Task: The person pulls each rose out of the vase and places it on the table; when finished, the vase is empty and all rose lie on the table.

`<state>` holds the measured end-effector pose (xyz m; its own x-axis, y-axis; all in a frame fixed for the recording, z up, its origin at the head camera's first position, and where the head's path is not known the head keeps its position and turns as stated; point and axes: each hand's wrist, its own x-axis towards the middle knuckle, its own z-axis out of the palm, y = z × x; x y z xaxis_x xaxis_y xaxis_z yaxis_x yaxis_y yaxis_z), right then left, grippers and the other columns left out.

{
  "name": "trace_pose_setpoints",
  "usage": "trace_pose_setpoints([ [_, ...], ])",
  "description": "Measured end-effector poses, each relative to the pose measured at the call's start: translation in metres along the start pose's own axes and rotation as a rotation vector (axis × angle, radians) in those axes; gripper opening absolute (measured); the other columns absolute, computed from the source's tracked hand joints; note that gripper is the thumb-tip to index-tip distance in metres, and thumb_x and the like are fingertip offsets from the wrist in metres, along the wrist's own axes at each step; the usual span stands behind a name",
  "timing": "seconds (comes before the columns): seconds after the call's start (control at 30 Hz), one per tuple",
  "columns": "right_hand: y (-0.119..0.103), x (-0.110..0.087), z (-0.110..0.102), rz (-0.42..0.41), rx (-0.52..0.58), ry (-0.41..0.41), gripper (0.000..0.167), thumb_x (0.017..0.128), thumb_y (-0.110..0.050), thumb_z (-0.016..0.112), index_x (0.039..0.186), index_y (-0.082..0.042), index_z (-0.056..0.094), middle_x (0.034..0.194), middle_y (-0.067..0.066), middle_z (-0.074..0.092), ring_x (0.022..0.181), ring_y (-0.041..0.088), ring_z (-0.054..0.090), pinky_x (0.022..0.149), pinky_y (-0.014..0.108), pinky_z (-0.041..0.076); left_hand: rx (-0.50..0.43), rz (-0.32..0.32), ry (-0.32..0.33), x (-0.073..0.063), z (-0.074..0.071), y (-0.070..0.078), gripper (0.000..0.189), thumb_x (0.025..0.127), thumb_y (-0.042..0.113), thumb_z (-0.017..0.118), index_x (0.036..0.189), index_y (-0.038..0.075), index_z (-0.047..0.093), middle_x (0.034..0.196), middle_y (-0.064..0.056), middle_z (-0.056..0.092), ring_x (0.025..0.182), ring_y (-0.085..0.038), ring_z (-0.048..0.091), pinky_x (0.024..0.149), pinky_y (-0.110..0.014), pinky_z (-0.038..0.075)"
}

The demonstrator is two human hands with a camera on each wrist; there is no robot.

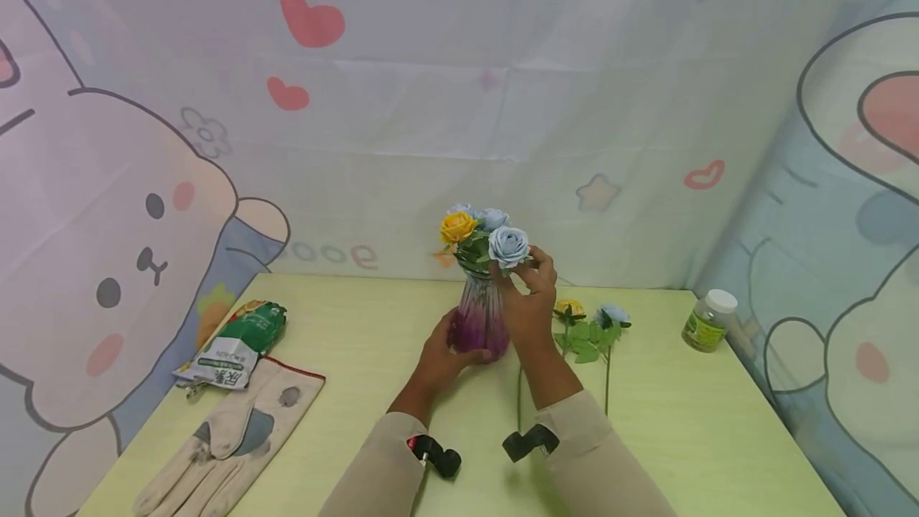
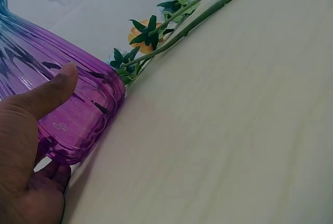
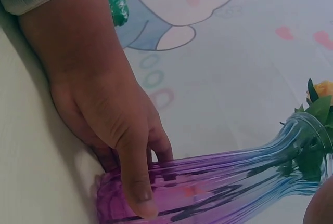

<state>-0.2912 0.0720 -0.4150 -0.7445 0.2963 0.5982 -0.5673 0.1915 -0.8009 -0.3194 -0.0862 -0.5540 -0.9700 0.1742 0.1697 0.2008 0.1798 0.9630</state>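
A ribbed glass vase [image 1: 479,317], purple at the base and fading to clear blue at its neck, stands upright on the table. My left hand [image 1: 439,353] grips its lower part, the thumb across the front in the left wrist view. Yellow and light blue artificial roses fill the mouth, among them a yellow rose [image 1: 458,227] at the left. At the vase's right rim my right hand [image 1: 530,301] holds the front light blue rose [image 1: 509,246] between thumb and fingers; its stem is hidden. Only fingertips of this hand show in the left wrist view.
Right of the vase lie a yellow rose [image 1: 569,309] and a blue rose [image 1: 612,315] with long green stems. A white-capped jar [image 1: 709,321] stands at the far right. On the left are a green-and-white packet [image 1: 240,345] and a pale work glove [image 1: 233,445].
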Motion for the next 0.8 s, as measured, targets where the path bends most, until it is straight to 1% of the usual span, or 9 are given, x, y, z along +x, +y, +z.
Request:
trace_pose_setpoints([
  [0.1,-0.002,0.001,-0.003,-0.012,0.023,0.004,0.024,0.103,-0.010,0.076,0.122,0.004,0.080,0.143,0.019,0.055,0.133,0.026,0.052,0.105,0.044,0.041,-0.011,0.001,0.001,-0.001,0.000,0.000,0.110,0.084,0.028,0.097,0.171,0.008,0.033,0.172,-0.021,0.045,0.159,-0.045,0.045,0.133,-0.058,0.037],
  [0.2,-0.002,0.003,-0.007,-0.027,0.025,0.018,0.023,0.105,-0.007,0.071,0.122,0.006,0.079,0.134,0.017,0.056,0.120,0.013,0.056,0.093,0.034,0.043,-0.013,0.003,0.003,0.000,0.000,0.001,0.109,0.084,0.027,0.097,0.171,0.009,0.033,0.172,-0.021,0.045,0.159,-0.045,0.045,0.133,-0.058,0.037],
  [0.27,-0.002,0.005,-0.009,-0.038,0.026,0.019,0.023,0.105,-0.005,0.069,0.123,0.007,0.079,0.130,0.016,0.058,0.112,0.007,0.054,0.089,0.026,0.045,-0.010,0.002,0.003,0.000,0.001,0.001,0.109,0.085,0.027,0.097,0.171,0.009,0.033,0.172,-0.021,0.044,0.159,-0.045,0.044,0.133,-0.058,0.037],
  [0.37,-0.004,0.010,-0.011,-0.066,0.031,0.019,0.024,0.105,-0.004,0.069,0.125,0.005,0.078,0.126,0.017,0.065,0.108,0.002,0.058,0.086,0.019,0.046,-0.007,-0.002,0.000,0.000,0.001,0.001,0.109,0.084,0.027,0.097,0.171,0.009,0.033,0.172,-0.020,0.044,0.159,-0.045,0.044,0.133,-0.058,0.037],
  [0.4,-0.004,0.011,-0.012,-0.072,0.034,0.017,0.025,0.105,-0.004,0.070,0.127,0.003,0.078,0.126,0.018,0.068,0.108,0.001,0.059,0.085,0.018,0.047,-0.007,-0.002,-0.002,0.000,0.001,0.001,0.110,0.085,0.028,0.097,0.171,0.009,0.032,0.172,-0.020,0.045,0.159,-0.045,0.045,0.132,-0.058,0.037],
  [0.47,-0.006,0.015,-0.013,-0.100,0.038,0.015,0.024,0.104,-0.003,0.071,0.126,0.002,0.079,0.123,0.019,0.071,0.108,-0.001,0.061,0.085,0.017,0.049,-0.004,-0.005,-0.004,0.000,0.000,0.001,0.110,0.084,0.028,0.097,0.171,0.009,0.032,0.172,-0.020,0.045,0.159,-0.044,0.045,0.132,-0.058,0.038],
  [0.57,-0.007,0.019,-0.015,-0.145,0.064,0.019,0.022,0.103,0.000,0.072,0.123,0.006,0.079,0.119,0.021,0.071,0.108,-0.001,0.062,0.085,0.017,0.051,0.016,0.003,-0.004,0.000,0.000,0.001,0.110,0.084,0.028,0.097,0.171,0.008,0.032,0.171,-0.021,0.046,0.157,-0.045,0.047,0.132,-0.059,0.039],
  [0.7,-0.010,0.026,-0.018,-0.173,0.101,0.019,0.028,0.106,0.002,0.067,0.132,0.006,0.075,0.125,0.011,0.067,0.118,0.001,0.064,0.091,0.014,0.056,0.027,0.010,-0.001,0.000,0.000,0.002,0.109,0.085,0.027,0.096,0.171,0.008,0.032,0.170,-0.022,0.046,0.156,-0.046,0.048,0.131,-0.060,0.039],
  [0.8,-0.014,0.028,-0.019,-0.169,0.126,0.012,0.029,0.108,0.001,0.062,0.135,0.007,0.072,0.123,0.002,0.064,0.112,0.003,0.067,0.088,0.015,0.060,0.021,0.007,0.005,-0.001,0.000,0.003,0.108,0.085,0.027,0.096,0.171,0.008,0.033,0.171,-0.021,0.046,0.156,-0.046,0.047,0.131,-0.060,0.039],
])
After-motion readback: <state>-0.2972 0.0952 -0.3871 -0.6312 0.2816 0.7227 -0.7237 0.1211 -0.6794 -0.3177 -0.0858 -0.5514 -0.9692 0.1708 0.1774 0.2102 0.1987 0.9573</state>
